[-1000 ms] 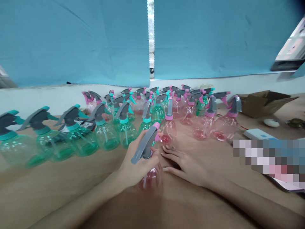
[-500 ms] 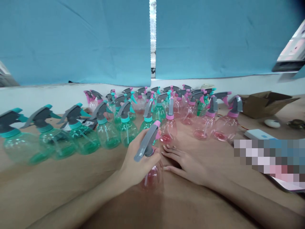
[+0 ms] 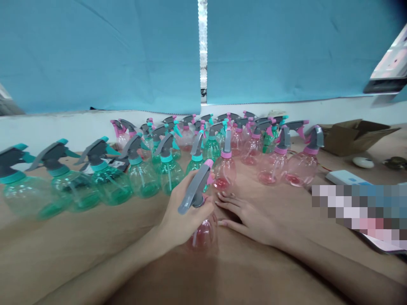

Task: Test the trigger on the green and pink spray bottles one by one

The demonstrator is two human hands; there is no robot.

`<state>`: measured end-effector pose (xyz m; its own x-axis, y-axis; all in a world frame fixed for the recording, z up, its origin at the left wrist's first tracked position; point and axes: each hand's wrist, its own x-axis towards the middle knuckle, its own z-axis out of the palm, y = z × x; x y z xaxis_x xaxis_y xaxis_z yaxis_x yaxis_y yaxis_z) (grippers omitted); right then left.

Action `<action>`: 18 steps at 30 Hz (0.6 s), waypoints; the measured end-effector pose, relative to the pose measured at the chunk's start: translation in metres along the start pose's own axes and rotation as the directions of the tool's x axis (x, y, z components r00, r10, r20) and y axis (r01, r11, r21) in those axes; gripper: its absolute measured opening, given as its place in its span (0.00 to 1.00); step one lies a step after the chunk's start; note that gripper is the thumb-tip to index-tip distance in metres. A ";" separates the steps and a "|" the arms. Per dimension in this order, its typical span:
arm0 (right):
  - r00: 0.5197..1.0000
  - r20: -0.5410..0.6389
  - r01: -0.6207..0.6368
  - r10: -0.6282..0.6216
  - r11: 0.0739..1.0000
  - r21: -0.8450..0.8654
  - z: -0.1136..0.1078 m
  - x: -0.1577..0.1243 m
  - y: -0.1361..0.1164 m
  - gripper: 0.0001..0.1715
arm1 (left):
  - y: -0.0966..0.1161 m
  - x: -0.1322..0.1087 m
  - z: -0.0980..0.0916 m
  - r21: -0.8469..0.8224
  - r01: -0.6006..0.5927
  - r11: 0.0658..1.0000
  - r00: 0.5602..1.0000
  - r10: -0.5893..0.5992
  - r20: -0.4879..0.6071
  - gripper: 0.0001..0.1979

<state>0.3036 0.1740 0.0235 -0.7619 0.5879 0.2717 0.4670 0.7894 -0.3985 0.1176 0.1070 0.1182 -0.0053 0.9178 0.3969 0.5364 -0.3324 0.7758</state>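
My left hand (image 3: 182, 214) is closed around the neck of a pink spray bottle (image 3: 205, 235) with a grey and pink trigger head. Pink liquid shows low in that bottle, which stands near the front middle of the table. My right hand (image 3: 248, 218) lies on the tabletop just right of it, fingers stretched out and apart, holding nothing. Right behind the hands stands another pink spray bottle (image 3: 225, 171). A green spray bottle (image 3: 171, 173) is beyond my left hand, partly hidden behind others' edges and my fingers.
Green spray bottles (image 3: 114, 184) line the left side, and two pink ones (image 3: 300, 169) stand at the right. Several mixed bottles crowd the back. A cardboard box (image 3: 352, 137), a white mouse (image 3: 363, 163), a white box (image 3: 348, 178) and a blurred-out object lie at the right.
The view has shifted very slightly. Both hands and the held spray bottle stay in the same place.
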 end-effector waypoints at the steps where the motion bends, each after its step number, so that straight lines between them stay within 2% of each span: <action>1: 1.000 -0.002 0.004 -0.004 1.000 0.002 0.000 0.000 0.000 0.34 | 0.001 0.000 0.000 0.001 -0.002 1.000 1.000 0.002 0.002 0.12; 8: 1.000 -0.010 0.007 -0.007 1.000 0.017 0.002 0.000 0.001 0.34 | 0.005 0.000 -0.001 0.011 -0.012 1.000 1.000 0.011 0.009 0.14; 18: 1.000 -0.002 0.018 -0.018 1.000 0.008 0.002 0.000 0.003 0.34 | 0.002 -0.001 -0.003 0.091 -0.003 0.996 1.000 0.003 0.009 0.08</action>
<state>0.3038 0.1757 0.0207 -0.7689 0.5744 0.2808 0.4501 0.7982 -0.4003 0.1160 0.1046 0.1204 0.0036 0.9188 0.3947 0.6112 -0.3144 0.7263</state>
